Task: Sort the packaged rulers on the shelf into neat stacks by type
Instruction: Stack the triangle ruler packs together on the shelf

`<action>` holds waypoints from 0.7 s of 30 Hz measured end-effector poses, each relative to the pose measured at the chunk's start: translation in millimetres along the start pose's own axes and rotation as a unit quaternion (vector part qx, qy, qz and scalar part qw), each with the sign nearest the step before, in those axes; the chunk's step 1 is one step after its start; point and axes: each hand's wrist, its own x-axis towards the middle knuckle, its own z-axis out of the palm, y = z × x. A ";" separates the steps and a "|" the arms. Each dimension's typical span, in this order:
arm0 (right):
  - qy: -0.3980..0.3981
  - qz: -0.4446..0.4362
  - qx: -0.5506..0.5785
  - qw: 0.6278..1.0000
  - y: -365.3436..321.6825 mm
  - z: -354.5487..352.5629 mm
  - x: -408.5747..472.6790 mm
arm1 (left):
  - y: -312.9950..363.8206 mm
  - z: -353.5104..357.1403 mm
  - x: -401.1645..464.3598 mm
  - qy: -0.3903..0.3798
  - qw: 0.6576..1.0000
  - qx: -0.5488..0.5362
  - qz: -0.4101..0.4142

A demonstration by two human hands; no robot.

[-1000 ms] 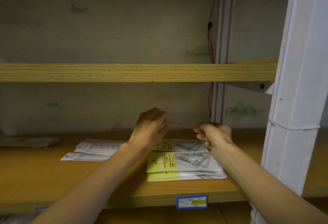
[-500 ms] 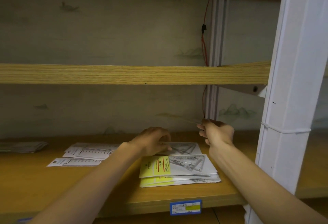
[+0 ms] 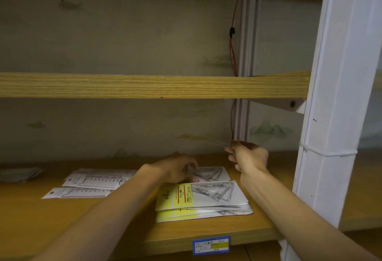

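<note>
At the far left of the lower shelf (image 3: 51, 219), close to the back wall, lies a dim pile of packets (image 3: 19, 174), too dark to tell its type. Bare wood separates it from two long straight-ruler packets (image 3: 97, 180) that lie side by side at a slight slant, the nearer one (image 3: 76, 192) stopping well short of the shelf's front edge.

The left hand (image 3: 177, 169) reaches in low over the shelf and rests on a set-square packet (image 3: 215, 173) lying flat toward the back; its fingers curl down onto the packet's left part, though whether they pinch it or only press cannot be told. Just in front of that packet sits a stack of set-square packets (image 3: 202, 200) with yellow labels, its edges fanned and uneven, the lowest ones poking out toward the front. A strip of open wood remains between the stack and the front lip, where a blue price tag (image 3: 210, 244) is fixed.

The right hand (image 3: 249, 156) is raised above the shelf, right of the stack, fingers closed in a pinch on the end of a thin clear packet (image 3: 204, 140) that juts leftward, nearly edge-on and blurred, hanging in the air below the upper shelf board (image 3: 144, 86). Open space lies between that packet and the shelf beneath.

A red wire (image 3: 232, 54) runs down the back corner. The white post (image 3: 334, 116) stands just right of the right forearm, closing that side.
</note>
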 end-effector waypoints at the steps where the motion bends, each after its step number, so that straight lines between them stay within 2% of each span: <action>1: -0.001 0.001 -0.002 1.000 1.3 0.4 0.4 | 0.2 -0.2 -0.2 0.002 1.000 0.002 0.003; 11: -0.004 0.007 -0.005 1.000 5.9 3.2 2.7 | -1.8 0.3 -0.2 -0.021 0.999 0.014 -0.032; 21: -0.002 0.010 -0.006 1.000 6.8 -0.7 1.7 | 6.2 -0.6 2.1 0.004 1.000 -0.012 -0.015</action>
